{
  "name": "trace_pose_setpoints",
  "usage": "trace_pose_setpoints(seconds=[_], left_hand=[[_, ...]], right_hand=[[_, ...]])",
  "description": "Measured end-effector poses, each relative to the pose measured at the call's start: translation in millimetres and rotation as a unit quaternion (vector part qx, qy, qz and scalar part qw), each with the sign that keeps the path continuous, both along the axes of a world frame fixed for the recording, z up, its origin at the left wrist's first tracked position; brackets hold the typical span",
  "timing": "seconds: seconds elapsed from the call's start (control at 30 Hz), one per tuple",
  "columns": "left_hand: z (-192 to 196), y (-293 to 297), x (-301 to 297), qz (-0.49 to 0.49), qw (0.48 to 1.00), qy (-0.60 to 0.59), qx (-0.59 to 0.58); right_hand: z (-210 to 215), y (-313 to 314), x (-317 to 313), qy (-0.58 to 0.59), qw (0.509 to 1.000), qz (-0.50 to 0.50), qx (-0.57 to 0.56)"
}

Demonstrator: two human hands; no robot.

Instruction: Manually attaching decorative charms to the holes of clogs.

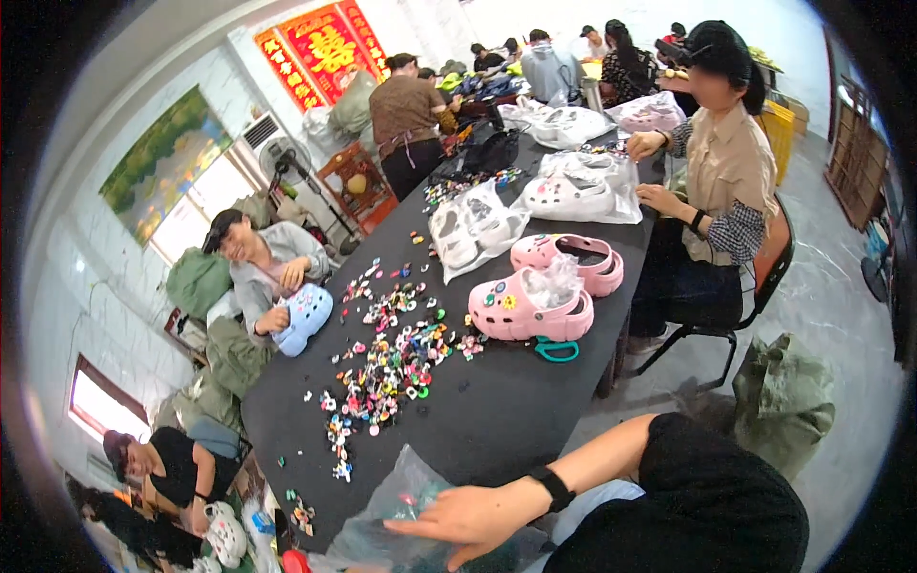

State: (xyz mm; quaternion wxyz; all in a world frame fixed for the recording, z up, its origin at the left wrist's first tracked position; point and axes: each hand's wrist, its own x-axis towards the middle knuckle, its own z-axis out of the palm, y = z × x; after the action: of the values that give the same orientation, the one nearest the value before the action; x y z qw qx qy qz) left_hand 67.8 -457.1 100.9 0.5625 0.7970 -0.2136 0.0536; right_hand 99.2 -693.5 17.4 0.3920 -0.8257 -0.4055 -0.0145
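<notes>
My right hand [468, 520] lies flat, fingers [420, 527] spread, on a clear plastic bag [401, 516] at the near edge of the desk [497, 420]. My left hand is out of view. The bag looks thin, light and slippery; I judge that it would crumple easily, so pinching a bunched fold near its mouth should hold better. Small colourful charms [387, 368] lie scattered mid-desk, beside pink clogs [535, 301].

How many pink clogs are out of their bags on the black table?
2. The near clog lies mid-table with charms on it; the far clog sits just behind, touching it. Others may be hidden inside the clear bags further up the table.
</notes>
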Motion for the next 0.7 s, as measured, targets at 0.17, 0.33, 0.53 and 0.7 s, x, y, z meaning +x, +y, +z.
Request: trace_pose_setpoints(seconds=[0.17, 0.33, 0.53, 0.7], left_hand=[[-15.1, 15.8, -2.4, -0.042, 0.977, -0.004, 0.211], [-11.6, 49.3, -12.2, 0.047, 0.999, 0.010, -0.023], [-41.0, 137.8, -42.0, 0.214, 0.976, -0.030, 0.017], [-66.2, 154.2, -60.6, 0.396, 0.912, 0.055, -0.095]], right_hand=[[1.1, 27.7, 27.6, -0.034, 0.987, 0.091, -0.127], [0.9, 7.3, 69.9, 0.131, 0.973, 0.063, 0.177], [49.2, -108.2, 82.2, 0.227, 0.944, -0.084, 0.223], [113.5, -248.3, 114.9, 0.034, 0.917, -0.292, 0.271]])
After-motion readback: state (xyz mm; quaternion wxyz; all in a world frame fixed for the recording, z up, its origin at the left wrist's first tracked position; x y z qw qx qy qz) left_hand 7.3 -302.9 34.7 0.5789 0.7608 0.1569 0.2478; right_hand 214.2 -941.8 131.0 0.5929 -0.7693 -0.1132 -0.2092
